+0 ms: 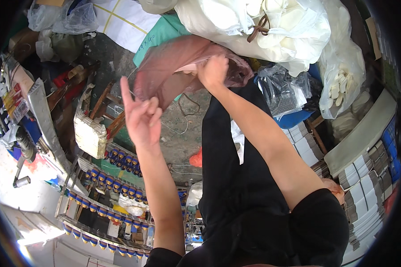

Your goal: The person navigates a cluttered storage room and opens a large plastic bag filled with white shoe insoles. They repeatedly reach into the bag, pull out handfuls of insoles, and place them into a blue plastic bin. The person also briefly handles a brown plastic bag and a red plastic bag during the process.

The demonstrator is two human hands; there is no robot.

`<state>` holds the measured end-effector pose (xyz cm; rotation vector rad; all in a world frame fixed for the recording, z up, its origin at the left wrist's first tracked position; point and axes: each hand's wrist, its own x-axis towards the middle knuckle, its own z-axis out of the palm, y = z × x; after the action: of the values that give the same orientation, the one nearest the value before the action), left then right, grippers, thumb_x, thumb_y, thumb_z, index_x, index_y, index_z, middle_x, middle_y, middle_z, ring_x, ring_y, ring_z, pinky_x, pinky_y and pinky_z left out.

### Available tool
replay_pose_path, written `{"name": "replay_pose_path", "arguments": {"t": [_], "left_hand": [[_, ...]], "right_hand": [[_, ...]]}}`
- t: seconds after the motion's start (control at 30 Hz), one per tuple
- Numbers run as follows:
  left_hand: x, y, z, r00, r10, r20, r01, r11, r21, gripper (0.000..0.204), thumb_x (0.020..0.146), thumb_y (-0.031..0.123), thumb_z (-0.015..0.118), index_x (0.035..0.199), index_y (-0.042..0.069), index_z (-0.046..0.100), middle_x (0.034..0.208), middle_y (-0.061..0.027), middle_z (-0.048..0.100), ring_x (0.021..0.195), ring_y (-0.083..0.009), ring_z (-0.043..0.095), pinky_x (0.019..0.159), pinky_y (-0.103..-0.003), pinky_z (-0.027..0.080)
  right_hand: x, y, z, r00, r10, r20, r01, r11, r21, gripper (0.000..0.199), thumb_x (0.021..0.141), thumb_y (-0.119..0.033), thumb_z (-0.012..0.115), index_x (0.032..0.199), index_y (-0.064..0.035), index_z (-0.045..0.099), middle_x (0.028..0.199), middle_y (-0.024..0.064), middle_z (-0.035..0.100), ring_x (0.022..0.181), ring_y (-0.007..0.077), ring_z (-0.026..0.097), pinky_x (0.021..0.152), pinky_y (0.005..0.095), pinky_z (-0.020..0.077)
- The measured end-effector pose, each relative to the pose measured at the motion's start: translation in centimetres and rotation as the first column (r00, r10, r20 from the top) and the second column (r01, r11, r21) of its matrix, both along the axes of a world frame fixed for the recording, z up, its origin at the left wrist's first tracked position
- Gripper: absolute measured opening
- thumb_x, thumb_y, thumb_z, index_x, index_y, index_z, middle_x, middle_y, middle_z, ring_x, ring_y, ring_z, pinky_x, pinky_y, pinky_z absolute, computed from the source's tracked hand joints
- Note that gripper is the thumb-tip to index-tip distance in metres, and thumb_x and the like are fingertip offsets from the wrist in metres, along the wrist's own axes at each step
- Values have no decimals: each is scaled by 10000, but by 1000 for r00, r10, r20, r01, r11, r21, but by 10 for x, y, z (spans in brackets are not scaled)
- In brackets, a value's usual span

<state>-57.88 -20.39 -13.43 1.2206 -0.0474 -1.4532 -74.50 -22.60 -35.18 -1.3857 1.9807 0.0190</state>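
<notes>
Cluttered workshop floor lies beneath us; our right hand [213, 70] is closed on a pinkish plastic bag [173, 66], while our left hand [140, 116], just below the bag, is half-open, holding nothing.

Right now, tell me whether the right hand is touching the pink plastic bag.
Touching. The head view shows the right hand closed on the gathered edge of the pink plastic bag, fingers bunching the film.

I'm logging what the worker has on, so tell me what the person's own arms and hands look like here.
Both forearms are bare. Left hand and right hand show no gloves, rings or watch. Short black sleeves begin near the upper arms at the lower edge of the picture.
</notes>
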Motion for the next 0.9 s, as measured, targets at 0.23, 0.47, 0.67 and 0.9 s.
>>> {"name": "replay_pose_path", "arguments": {"t": [0.23,0.47,0.67,0.9], "left_hand": [[22,56,62,952,199,-234,-219,974,-59,896,867,-56,524,1642,121,112,1560,-191,404,729,-103,438,510,-152,397],[40,179,104,958,-25,284,-126,856,501,920,877,13,649,1631,70,125,1239,-214,671,662,-121,557,553,-246,438],[4,343,131,923,288,256,-367,861,353,733,932,76,646,1562,4,277,919,-132,700,695,-148,610,648,-300,501],[-99,441,63,716,683,143,-688,655,312,793,963,333,706,1544,-22,299,1220,-171,644,1104,-209,654,898,-328,541]], "right_hand": [[-149,45,-30,920,-173,-352,239,959,152,774,792,-348,807,1418,-43,470,1246,174,640,1229,387,560,1024,553,422],[-166,20,111,284,-609,741,304,790,533,176,877,-25,521,951,14,675,876,117,689,799,210,646,734,354,516],[-42,113,300,596,451,664,-664,742,91,160,895,-87,546,861,-6,679,797,77,717,780,168,676,740,343,523],[38,326,348,-377,838,395,-891,-211,-402,217,865,-178,699,827,13,602,735,191,630,727,406,623,703,527,477]]}}
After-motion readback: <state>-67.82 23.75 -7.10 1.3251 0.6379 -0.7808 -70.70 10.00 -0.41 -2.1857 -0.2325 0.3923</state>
